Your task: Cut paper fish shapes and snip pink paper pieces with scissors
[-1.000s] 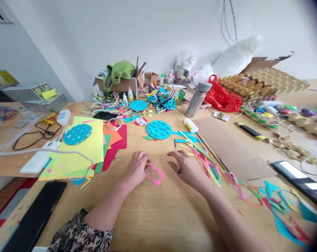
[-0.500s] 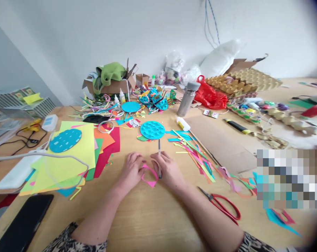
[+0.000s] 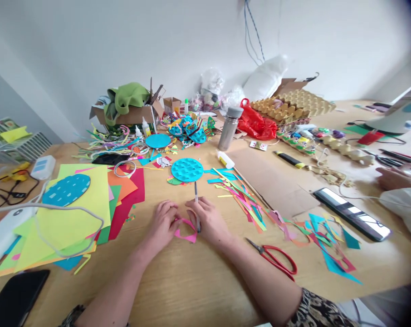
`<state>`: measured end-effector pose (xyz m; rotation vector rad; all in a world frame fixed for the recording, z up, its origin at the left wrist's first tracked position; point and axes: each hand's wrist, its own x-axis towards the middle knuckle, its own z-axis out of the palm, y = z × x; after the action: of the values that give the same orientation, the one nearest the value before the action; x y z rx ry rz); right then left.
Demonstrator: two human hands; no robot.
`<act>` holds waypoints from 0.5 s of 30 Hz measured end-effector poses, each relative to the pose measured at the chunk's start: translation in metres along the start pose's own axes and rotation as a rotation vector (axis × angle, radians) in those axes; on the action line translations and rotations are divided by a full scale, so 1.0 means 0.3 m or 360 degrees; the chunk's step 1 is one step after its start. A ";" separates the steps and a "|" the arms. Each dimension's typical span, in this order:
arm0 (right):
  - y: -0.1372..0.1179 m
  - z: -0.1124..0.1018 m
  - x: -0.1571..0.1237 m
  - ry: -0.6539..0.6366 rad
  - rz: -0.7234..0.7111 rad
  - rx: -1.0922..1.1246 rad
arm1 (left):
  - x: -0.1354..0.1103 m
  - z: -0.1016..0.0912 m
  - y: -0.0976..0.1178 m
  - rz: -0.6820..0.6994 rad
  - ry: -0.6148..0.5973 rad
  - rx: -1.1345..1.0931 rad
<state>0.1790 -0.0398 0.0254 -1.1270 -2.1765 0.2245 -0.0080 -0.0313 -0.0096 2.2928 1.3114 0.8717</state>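
A pink paper cut-out (image 3: pixel 187 230) with a hollow middle lies on the wooden table (image 3: pixel 192 281) between my hands. My left hand (image 3: pixel 163 222) rests on its left edge, fingers curled and pressing the paper down. My right hand (image 3: pixel 207 221) is closed round a thin pen (image 3: pixel 196 206) whose upper end points away from me; its tip meets the pink paper.
Red-handled scissors (image 3: pixel 276 260) lie right of my right arm. Coloured paper strips (image 3: pixel 246 202), a teal disc (image 3: pixel 187 170), a glue bottle (image 3: pixel 225 160), stacked coloured sheets (image 3: pixel 79 204), a phone (image 3: pixel 353 213) and another person's hand (image 3: pixel 394 178) at far right surround the spot.
My right hand moved left with the pen until it met the pink cut-out. The view has swung right, bringing the scissors and another person's hand into sight.
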 end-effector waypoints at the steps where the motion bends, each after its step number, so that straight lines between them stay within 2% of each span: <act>1: 0.005 -0.018 0.005 0.0026 0.0025 0.0016 | 0.002 -0.001 0.001 0.0010 0.0003 -0.0040; 3: 0.032 -0.074 0.008 0.0070 0.0115 0.0027 | 0.004 -0.004 0.007 -0.0010 0.0022 -0.0136; 5: 0.087 -0.149 -0.010 0.0098 0.0317 -0.0035 | 0.006 -0.007 0.017 -0.0109 0.0034 -0.0244; 9: 0.233 -0.278 -0.110 -0.0081 0.0654 -0.0428 | 0.006 -0.012 0.037 -0.0346 -0.0064 -0.0484; 12: 0.301 -0.310 -0.192 -0.0151 0.0749 -0.0591 | 0.007 -0.007 0.035 -0.0443 -0.0067 -0.0616; 15: 0.313 -0.298 -0.232 -0.0205 0.0802 -0.0728 | 0.006 0.001 0.020 -0.0518 0.0005 -0.0691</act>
<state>0.3257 -0.0493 0.0196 -1.9648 -2.0705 0.0103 -0.0032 -0.0327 -0.0058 1.6933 1.2969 0.9350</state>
